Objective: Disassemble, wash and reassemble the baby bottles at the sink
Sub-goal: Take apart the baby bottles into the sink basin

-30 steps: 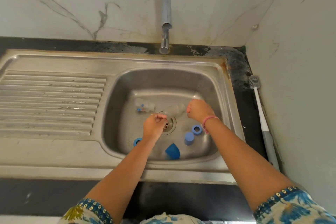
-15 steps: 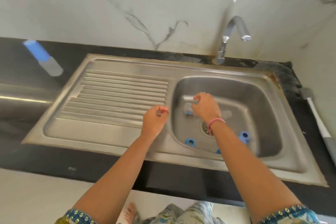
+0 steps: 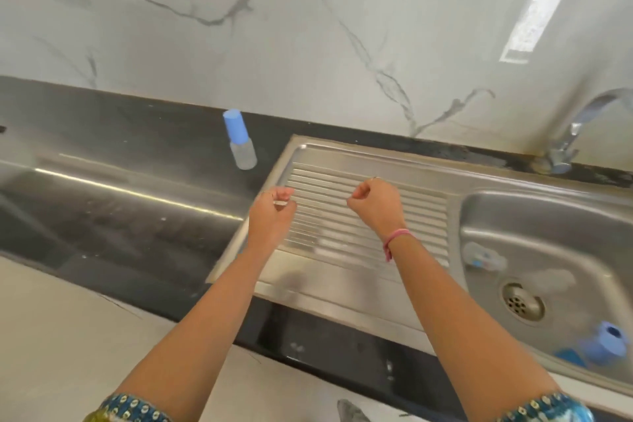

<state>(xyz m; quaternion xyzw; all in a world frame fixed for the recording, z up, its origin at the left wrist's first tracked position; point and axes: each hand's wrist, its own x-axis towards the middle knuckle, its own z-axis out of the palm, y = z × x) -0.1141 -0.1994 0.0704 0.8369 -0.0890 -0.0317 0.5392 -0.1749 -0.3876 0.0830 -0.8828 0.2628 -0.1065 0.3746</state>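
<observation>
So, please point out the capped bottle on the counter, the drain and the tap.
Capped bottle (image 3: pixel 239 140): head view, where the blue cap meets the clear body.
Drain (image 3: pixel 523 302): head view, middle of the strainer.
Tap (image 3: pixel 571 135): head view, lower stem, blurred.

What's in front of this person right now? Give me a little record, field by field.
place: steel sink with ribbed drainboard, on a dark counter
left hand: fingers curled, over drainboard's left edge; something small and pale at the fingertips, unclear
right hand: curled, above drainboard
on counter: capped baby bottle, upright
in basin: clear bottle, blue parts
tap: no water visible
</observation>
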